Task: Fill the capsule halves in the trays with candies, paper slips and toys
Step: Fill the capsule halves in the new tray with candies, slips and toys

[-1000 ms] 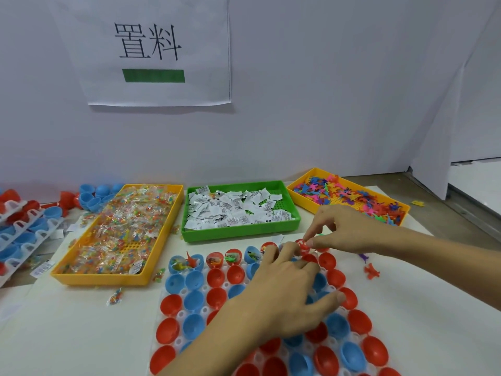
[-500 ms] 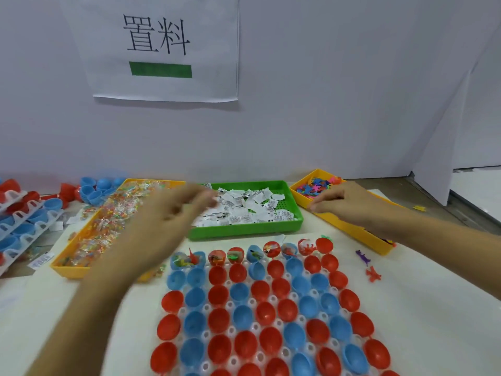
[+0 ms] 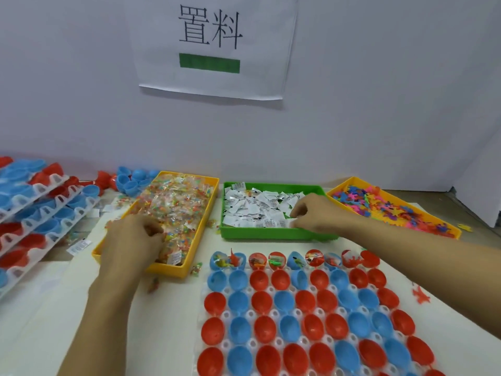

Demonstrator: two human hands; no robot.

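The left hand (image 3: 132, 237) dug curled fingers into the candies (image 3: 176, 210); the right hand's (image 3: 311, 213) grip pinched a slip (image 3: 291, 222).

Small assembly workstation, white partition wall (image 3: 379, 104), printed paper sign (image 3: 211, 44), sorted parts bins (image 3: 271, 234), stacked capsule trays (image 3: 40, 213)

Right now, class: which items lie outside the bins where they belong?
A few pieces have strayed. Wrapped candies lie on the table beside the yellow candy bin, an orange toy sits right of the capsule tray, and a paper slip lies left of the candy bin.
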